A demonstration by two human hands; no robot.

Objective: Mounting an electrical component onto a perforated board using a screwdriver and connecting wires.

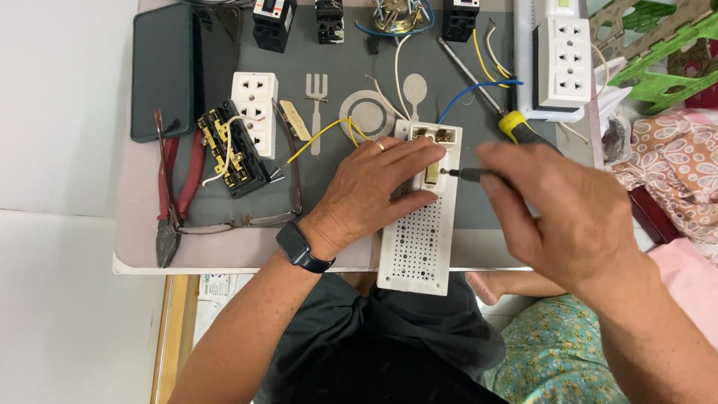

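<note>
The left hand lies flat over the upper half of a long white perforated panel, fingers spread and pressing it down; its grip is not closed round anything, only bearing on the panel, and it wears a ring and a dark wristwatch. The panel sits at the near edge of the surface, its lower end overhanging towards the person's lap, with brass terminals showing at its upper end. The right hand is clenched on a slim dark screwdriver, whose tip meets a fitting on the panel just beside the left fingertips. Yellow, white and blue wires run from the panel's top end away across the surface. To the left lie red-handled pliers, a white triple socket and a black socket insert with brass contacts. A second screwdriver with a yellow handle lies behind the right hand, and a white power strip stands at the far right.
</note>
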